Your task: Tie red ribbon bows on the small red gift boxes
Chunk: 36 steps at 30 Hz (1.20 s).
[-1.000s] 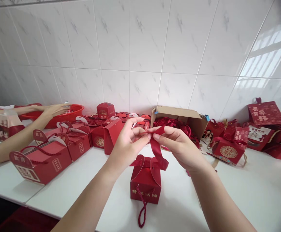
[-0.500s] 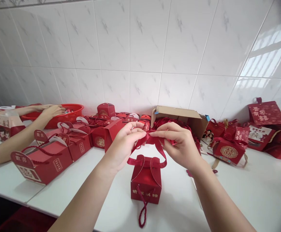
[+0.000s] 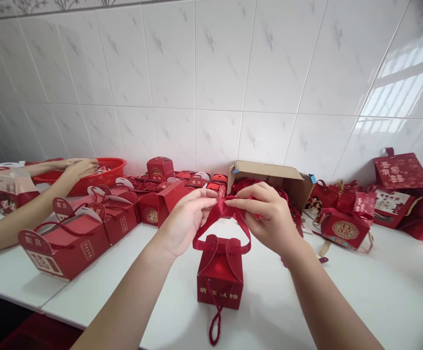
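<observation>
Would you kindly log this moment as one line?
left hand: at ribbon, grip unclear | right hand: pinching ribbon | ribbon: looped above small red box | co-worker's hands: at red basin

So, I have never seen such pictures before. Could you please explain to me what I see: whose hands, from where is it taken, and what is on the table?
There is no machine here: a person works with two bare hands, and one camera on that person's head looks forward and down. The right hand pinches a red ribbon; the left hand has its fingertips beside it, though I cannot tell how firmly they grip. The ribbon loops down to the top of a small red box, which stands on the white table. Behind is a cardboard carton of red ribbons, with more red boxes around. On the left, another person's hands are at a red basin.
</observation>
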Each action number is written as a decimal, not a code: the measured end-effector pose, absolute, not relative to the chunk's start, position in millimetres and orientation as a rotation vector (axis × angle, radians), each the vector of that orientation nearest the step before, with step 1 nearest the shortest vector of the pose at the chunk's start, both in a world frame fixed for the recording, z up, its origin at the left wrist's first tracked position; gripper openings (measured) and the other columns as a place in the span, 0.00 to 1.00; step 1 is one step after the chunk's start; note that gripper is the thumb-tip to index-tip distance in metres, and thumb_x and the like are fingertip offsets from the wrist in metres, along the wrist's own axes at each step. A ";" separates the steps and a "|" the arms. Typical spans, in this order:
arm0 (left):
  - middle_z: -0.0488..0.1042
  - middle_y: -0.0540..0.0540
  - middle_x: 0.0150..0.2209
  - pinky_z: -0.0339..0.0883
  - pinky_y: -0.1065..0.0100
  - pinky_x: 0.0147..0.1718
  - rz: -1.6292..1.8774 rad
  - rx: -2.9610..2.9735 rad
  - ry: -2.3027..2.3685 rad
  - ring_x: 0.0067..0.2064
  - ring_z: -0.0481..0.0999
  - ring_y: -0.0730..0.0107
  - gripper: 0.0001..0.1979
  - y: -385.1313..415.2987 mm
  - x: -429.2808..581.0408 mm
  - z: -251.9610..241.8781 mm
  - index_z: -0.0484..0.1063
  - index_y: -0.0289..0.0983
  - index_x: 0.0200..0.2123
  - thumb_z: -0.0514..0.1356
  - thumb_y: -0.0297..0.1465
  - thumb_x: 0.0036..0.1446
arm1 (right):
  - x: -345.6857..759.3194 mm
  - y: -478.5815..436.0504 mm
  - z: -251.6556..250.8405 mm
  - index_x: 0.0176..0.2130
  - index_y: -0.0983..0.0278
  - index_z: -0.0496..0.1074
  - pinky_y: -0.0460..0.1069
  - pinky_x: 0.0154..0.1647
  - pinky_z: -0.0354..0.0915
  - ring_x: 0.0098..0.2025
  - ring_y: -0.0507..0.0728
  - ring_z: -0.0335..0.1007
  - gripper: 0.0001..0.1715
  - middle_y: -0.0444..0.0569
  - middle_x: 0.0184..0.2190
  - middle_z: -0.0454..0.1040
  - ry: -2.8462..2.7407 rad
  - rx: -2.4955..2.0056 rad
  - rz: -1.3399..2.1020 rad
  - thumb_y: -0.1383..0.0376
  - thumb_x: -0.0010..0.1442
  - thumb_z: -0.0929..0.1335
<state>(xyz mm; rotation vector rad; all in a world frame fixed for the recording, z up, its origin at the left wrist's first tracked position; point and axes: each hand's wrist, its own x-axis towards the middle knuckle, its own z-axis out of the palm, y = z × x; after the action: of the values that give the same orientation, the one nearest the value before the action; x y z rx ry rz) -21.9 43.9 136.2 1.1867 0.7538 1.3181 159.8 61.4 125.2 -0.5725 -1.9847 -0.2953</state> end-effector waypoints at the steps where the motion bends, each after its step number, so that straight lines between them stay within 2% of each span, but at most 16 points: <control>1: 0.75 0.47 0.36 0.68 0.66 0.39 1.301 1.176 0.739 0.38 0.75 0.68 0.04 44.1 -22.4 136.5 0.72 0.37 0.35 0.60 0.27 0.53 | 159.7 61.8 124.7 0.39 0.58 0.80 0.55 0.35 0.64 0.37 0.58 0.68 0.19 0.49 0.34 0.78 -1.981 -0.575 -0.318 0.74 0.61 0.63; 7: 0.74 0.48 0.30 0.71 0.61 0.40 1.244 1.103 0.690 0.33 0.76 0.68 0.04 44.2 -24.3 138.1 0.71 0.37 0.32 0.58 0.24 0.52 | 159.1 64.2 122.8 0.39 0.57 0.80 0.55 0.37 0.64 0.38 0.58 0.68 0.18 0.49 0.35 0.78 -1.941 -0.588 -0.419 0.75 0.60 0.64; 10: 0.74 0.48 0.29 0.70 0.63 0.39 1.231 1.055 0.678 0.33 0.77 0.68 0.03 43.9 -24.9 136.9 0.71 0.37 0.32 0.59 0.24 0.53 | 158.4 64.9 122.1 0.39 0.57 0.80 0.55 0.38 0.64 0.39 0.59 0.69 0.19 0.49 0.36 0.78 -1.946 -0.587 -0.429 0.75 0.60 0.64; 17: 0.76 0.46 0.32 0.70 0.69 0.38 1.319 1.024 0.688 0.34 0.77 0.71 0.07 41.7 -23.2 135.7 0.70 0.36 0.38 0.55 0.25 0.57 | 157.8 64.9 121.7 0.39 0.58 0.80 0.55 0.39 0.65 0.40 0.59 0.69 0.19 0.50 0.36 0.78 -1.951 -0.576 -0.396 0.76 0.60 0.64; 23: 0.78 0.46 0.30 0.69 0.69 0.36 1.388 1.102 0.710 0.34 0.78 0.70 0.08 36.7 -25.0 134.1 0.70 0.35 0.40 0.57 0.28 0.56 | 158.2 65.8 121.8 0.36 0.59 0.80 0.55 0.38 0.66 0.39 0.58 0.68 0.20 0.50 0.36 0.77 -1.957 -0.510 -0.260 0.78 0.58 0.64; 27: 0.77 0.50 0.28 0.69 0.67 0.37 1.596 1.276 0.859 0.35 0.78 0.68 0.14 34.3 -24.8 130.2 0.68 0.39 0.46 0.60 0.32 0.55 | 159.0 66.2 121.5 0.34 0.59 0.80 0.56 0.41 0.67 0.42 0.59 0.68 0.21 0.49 0.40 0.76 -1.992 -0.486 -0.159 0.79 0.55 0.63; 31: 0.77 0.49 0.31 0.69 0.66 0.39 1.837 1.591 1.135 0.37 0.77 0.67 0.16 34.9 -27.7 126.7 0.69 0.39 0.49 0.60 0.35 0.57 | 163.3 66.8 122.4 0.32 0.60 0.80 0.59 0.47 0.66 0.47 0.61 0.66 0.20 0.50 0.44 0.75 -2.080 -0.529 -0.119 0.78 0.54 0.63; 36: 0.76 0.49 0.32 0.70 0.63 0.46 1.980 1.910 1.339 0.38 0.77 0.67 0.21 41.3 -44.9 120.7 0.70 0.38 0.53 0.62 0.33 0.55 | 175.1 65.6 127.7 0.32 0.59 0.80 0.59 0.48 0.65 0.49 0.61 0.66 0.19 0.49 0.46 0.74 -2.117 -0.593 -0.094 0.77 0.53 0.63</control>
<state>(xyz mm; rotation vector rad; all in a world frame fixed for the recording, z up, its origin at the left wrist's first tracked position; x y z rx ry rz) -44.9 41.3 120.7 1.9099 1.3388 1.9798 175.1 65.6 127.7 -0.5930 -2.1169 -0.0939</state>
